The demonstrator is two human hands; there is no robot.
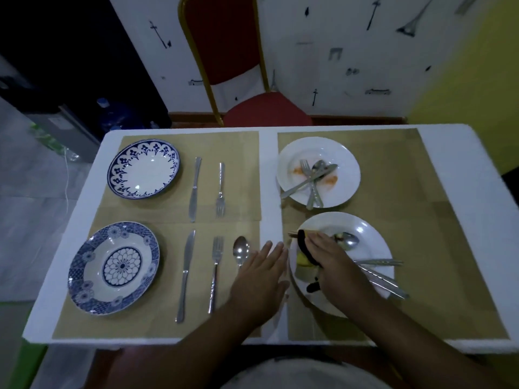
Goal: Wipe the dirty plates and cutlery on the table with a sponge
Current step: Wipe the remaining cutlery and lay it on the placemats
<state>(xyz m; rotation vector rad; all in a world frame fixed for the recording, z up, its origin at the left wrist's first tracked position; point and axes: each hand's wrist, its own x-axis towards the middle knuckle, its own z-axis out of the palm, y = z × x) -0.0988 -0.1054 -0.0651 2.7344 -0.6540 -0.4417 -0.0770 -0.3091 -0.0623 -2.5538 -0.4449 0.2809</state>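
Pressed yellow sponge (301, 259) onto left part of near white plate (368, 230) with right hand (334, 261), fingers laid straight and close together on top, thumb hidden; shared plate with a spoon (349, 239) and loose cutlery (379, 276) jutting over right rim. Rested left hand (261, 276) flat on table (269, 178) just beside that plate's left rim, fingers straight, slightly spread, holding nothing, palm over handle of second spoon (241, 248). Logged far white plate (346, 164), smeared orange, with crossed cutlery (314, 178), plus far blue plate (143, 168) and near blue plate (113, 268) well apart on left.
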